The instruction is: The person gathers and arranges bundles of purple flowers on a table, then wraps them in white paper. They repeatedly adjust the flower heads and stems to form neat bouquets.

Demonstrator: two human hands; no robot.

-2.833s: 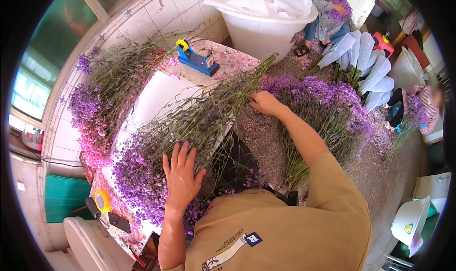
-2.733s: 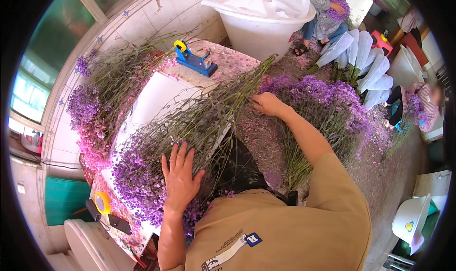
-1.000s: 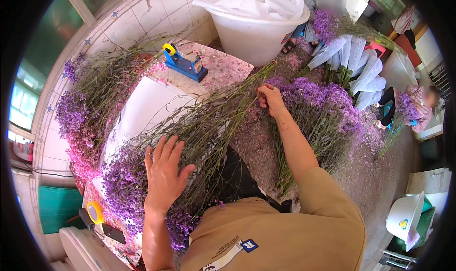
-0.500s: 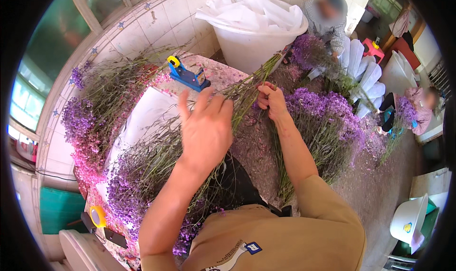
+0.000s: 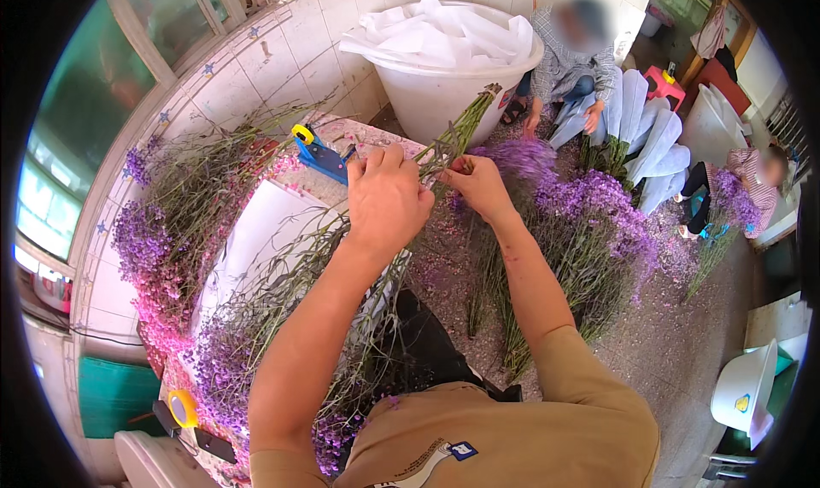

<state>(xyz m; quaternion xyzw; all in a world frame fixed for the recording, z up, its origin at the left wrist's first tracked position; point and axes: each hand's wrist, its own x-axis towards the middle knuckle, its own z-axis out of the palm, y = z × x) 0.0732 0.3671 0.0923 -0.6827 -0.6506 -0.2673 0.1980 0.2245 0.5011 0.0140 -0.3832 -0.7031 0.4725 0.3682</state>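
A bunch of long-stemmed purple flowers (image 5: pixel 291 293) slants across in front of me, its blooms at the lower left and its cut stem ends at the upper right. My left hand (image 5: pixel 386 199) is closed around the stems, back of the hand upward, partly hiding them. Close to its right, my right hand (image 5: pixel 479 185) pinches at the same stems with thumb and forefinger. Something thin and pale shows between the hands, too small to make out. Just beyond my left hand stands a blue tape dispenser (image 5: pixel 319 156) with a yellow roll.
White paper (image 5: pixel 256 223) lies on the petal-strewn table, beside more purple and pink flowers (image 5: pixel 147 232). A large white tub (image 5: pixel 427 95) stands ahead. Flower bunches (image 5: pixel 581 249) lie on the floor at right. Two people sit beyond, near white-wrapped bunches (image 5: pixel 653 142). Yellow tape (image 5: pixel 182 408) sits lower left.
My left hand, raised with fingers spread before, has come down and closed on the stems. My right hand has shifted slightly left and down, beside it. The far person's hands have reached lower.
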